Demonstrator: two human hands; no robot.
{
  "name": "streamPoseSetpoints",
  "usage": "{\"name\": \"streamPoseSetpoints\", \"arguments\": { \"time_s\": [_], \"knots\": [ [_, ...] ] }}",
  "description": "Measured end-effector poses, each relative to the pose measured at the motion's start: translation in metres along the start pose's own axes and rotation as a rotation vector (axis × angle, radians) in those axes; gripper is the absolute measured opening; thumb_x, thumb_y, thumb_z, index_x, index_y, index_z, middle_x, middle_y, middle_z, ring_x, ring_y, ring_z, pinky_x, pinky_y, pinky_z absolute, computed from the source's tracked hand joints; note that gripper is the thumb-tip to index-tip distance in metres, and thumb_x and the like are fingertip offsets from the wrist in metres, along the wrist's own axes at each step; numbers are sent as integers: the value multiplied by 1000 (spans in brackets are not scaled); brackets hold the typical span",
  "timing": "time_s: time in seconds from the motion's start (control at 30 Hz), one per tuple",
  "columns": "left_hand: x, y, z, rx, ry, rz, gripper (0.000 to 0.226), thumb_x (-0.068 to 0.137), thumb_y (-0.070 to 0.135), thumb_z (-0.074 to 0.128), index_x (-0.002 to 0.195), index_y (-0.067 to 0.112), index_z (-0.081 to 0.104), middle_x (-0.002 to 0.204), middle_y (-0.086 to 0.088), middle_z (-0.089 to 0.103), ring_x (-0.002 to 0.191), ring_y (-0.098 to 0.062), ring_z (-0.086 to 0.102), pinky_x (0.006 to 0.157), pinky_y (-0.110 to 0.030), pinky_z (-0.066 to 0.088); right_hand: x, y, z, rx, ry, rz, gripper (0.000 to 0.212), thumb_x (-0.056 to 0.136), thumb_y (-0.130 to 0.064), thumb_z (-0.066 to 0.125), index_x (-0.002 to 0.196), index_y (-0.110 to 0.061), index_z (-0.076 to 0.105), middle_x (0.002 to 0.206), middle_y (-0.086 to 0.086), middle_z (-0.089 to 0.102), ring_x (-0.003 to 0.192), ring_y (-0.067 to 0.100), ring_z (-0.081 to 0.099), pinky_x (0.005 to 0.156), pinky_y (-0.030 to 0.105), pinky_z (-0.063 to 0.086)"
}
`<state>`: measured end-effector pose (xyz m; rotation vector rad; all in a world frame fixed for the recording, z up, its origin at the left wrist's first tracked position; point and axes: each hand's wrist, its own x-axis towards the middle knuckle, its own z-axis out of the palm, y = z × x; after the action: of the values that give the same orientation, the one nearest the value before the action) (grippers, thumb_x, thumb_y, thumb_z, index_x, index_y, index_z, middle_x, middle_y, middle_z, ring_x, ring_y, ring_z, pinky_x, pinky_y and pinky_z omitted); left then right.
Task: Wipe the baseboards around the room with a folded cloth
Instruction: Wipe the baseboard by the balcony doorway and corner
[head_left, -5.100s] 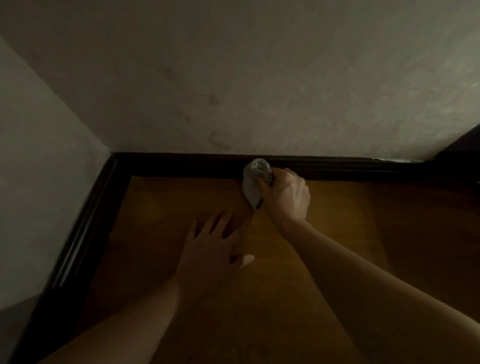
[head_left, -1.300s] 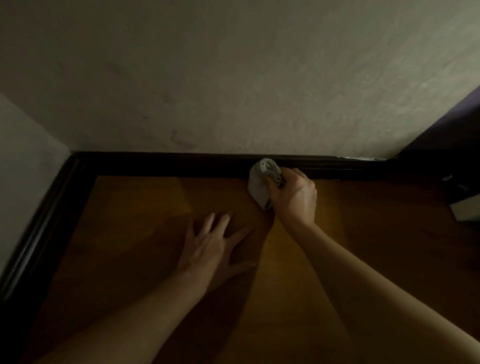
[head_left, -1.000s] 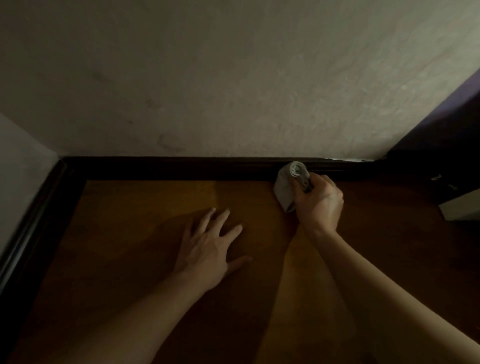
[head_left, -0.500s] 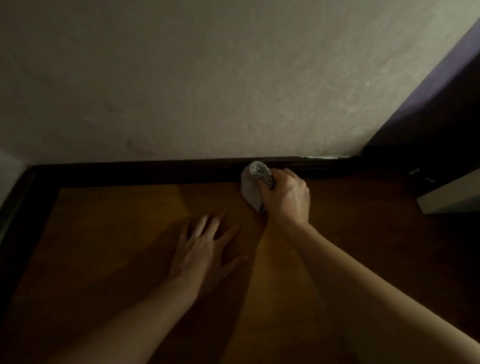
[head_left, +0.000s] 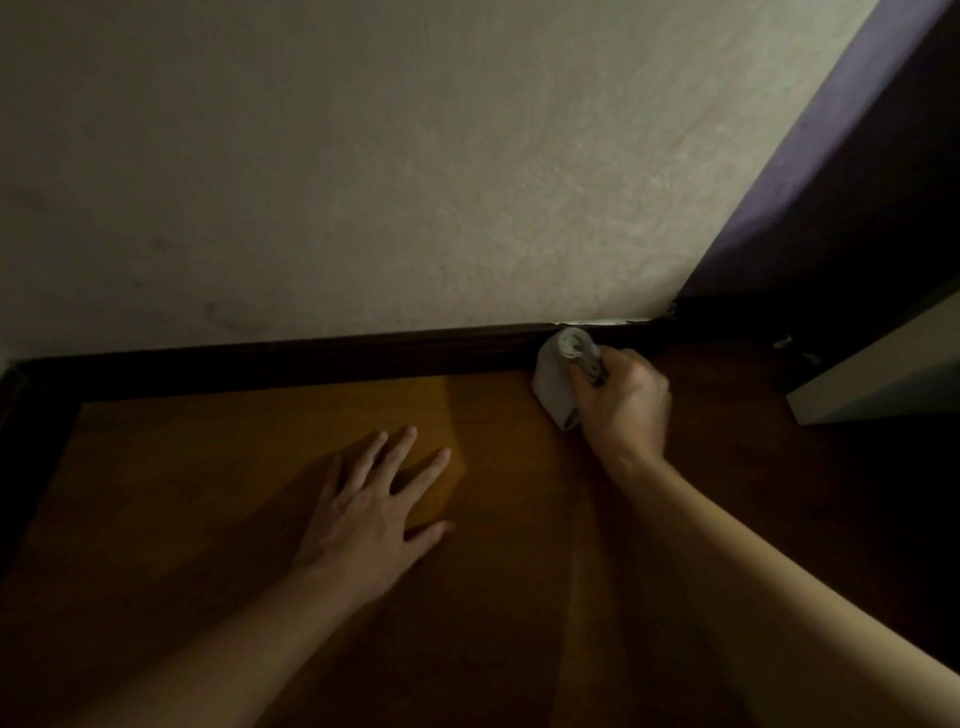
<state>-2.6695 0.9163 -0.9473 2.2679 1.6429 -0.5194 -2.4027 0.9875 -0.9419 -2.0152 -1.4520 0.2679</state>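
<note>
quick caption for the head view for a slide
Right hand presses a folded cloth to the dark baseboard while the left hand rests flat on the wood floor.

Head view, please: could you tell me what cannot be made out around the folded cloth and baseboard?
- Head view: the right hand covers part of the folded cloth.
- Head view: any dust on the baseboard, too dark to tell.
- Head view: the left wall's baseboard, mostly cut off by the frame edge.
</note>
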Motion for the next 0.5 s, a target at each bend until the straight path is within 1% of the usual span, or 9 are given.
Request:
{"name": "streamPoseSetpoints", "arguments": {
  "time_s": [0.07,0.1,0.17,0.23,0.3,0.37,0.4,0.43,0.5],
  "knots": [
    [1,1,0,1,-4,1,81,72,84,-3,145,60,-27,157,12,-41,148,-19,-32,123,-54,-1,0,-5,1,-10,-18,-12,21,90,-38,68,90,-17,71,87,0,64,74,17,56,63,29,40],
    [1,1,0,-5,-6,0,84,66,85,-8,144,61,-27,158,12,-40,148,-19,-32,123,-53,-1,1,-3,1,-12,-9,-2,22,89,-38,68,89,-17,71,87,1,64,75,20,59,63,31,43],
    [1,1,0,-1,-5,0,85,62,86,-15,142,62,-27,159,12,-39,148,-18,-32,122,-52,-2,1,4,-1,-4,31,38,22,89,-38,67,88,-16,71,86,3,64,77,25,62,64,36,50],
    [1,1,0,7,-6,1,83,65,88,-12,143,62,-27,159,11,-39,148,-18,-32,122,-52,-4,-2,0,2,4,39,35,23,91,-39,66,88,-17,70,86,2,64,76,25,63,64,38,52],
    [2,0,2,11,-9,3,80,74,90,-7,147,60,-21,161,10,-36,149,-19,-30,124,-52,-4,-6,-15,11,11,-20,-23,23,91,-41,65,89,-18,70,88,-1,63,75,21,61,63,35,50],
    [3,-1,2,9,6,9,89,71,89,-12,153,54,-8,164,9,-29,151,-18,-26,124,-52,-1,-9,-27,17,9,-62,-71,23,91,-40,66,91,-17,69,89,-2,62,76,19,60,61,31,45],
    [3,-2,1,7,0,7,91,71,90,-11,155,53,-4,165,9,-27,151,-18,-25,125,-52,0,-9,-29,18,12,-64,-76,23,91,-40,67,93,-17,70,91,-2,63,77,19,61,62,31,46],
    [3,-2,1,6,-11,1,89,74,90,-8,155,53,-5,165,9,-27,151,-19,-24,125,-52,1,-9,-27,17,16,-66,-75,23,91,-39,67,97,-17,71,93,-1,63,79,19,62,63,33,49],
    [2,0,-1,6,-26,-8,84,76,88,0,151,56,-16,162,9,-33,151,-20,-26,125,-53,1,-4,-17,10,20,-65,-70,27,91,-39,68,105,-17,72,97,1,66,83,20,63,68,36,54]
  ]
}}
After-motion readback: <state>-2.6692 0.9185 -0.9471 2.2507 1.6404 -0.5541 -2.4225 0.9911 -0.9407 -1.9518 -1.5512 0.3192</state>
